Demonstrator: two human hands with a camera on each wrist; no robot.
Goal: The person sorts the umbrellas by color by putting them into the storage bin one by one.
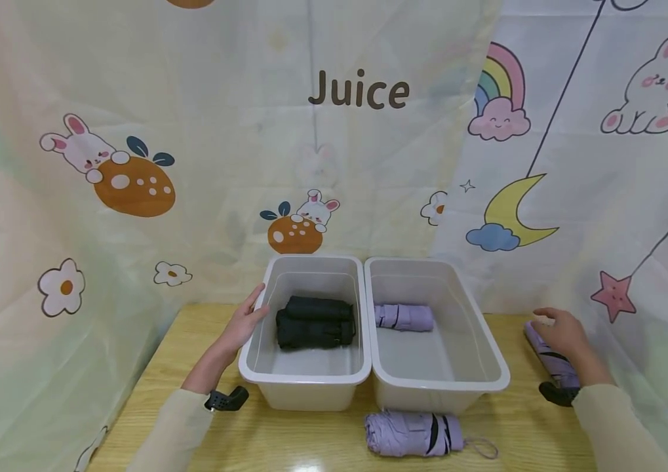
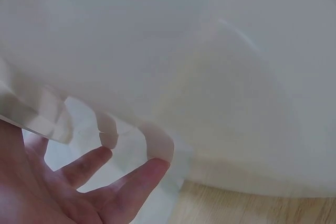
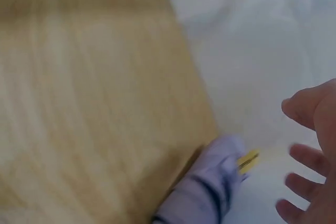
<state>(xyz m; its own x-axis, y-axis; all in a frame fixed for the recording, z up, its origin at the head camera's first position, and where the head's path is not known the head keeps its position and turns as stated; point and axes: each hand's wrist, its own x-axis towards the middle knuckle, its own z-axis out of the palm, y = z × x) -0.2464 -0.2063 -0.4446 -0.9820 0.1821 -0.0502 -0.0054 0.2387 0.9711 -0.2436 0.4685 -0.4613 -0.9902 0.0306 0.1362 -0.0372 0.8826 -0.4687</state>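
Note:
My left hand [image 1: 243,326] lies along the outer left side of the left white bin [image 1: 304,378], its fingers extended. In the left wrist view the fingertips [image 2: 157,165] touch the glossy bin wall. Two black folded umbrellas [image 1: 316,328] lie inside that bin. Over at the right table edge, my right hand [image 1: 564,334] hovers above a purple folded umbrella [image 1: 556,364] and partly covers it. The right wrist view shows loosely bent fingers apart from this umbrella [image 3: 202,187], which has a small yellow tag.
The right white bin [image 1: 440,381] holds another purple folded umbrella [image 1: 407,318] and stands against the left bin. One more purple umbrella [image 1: 401,434] with a wrist loop lies before it on the wooden table [image 1: 286,439]. Printed curtains [image 1: 221,164] hang behind and at both sides.

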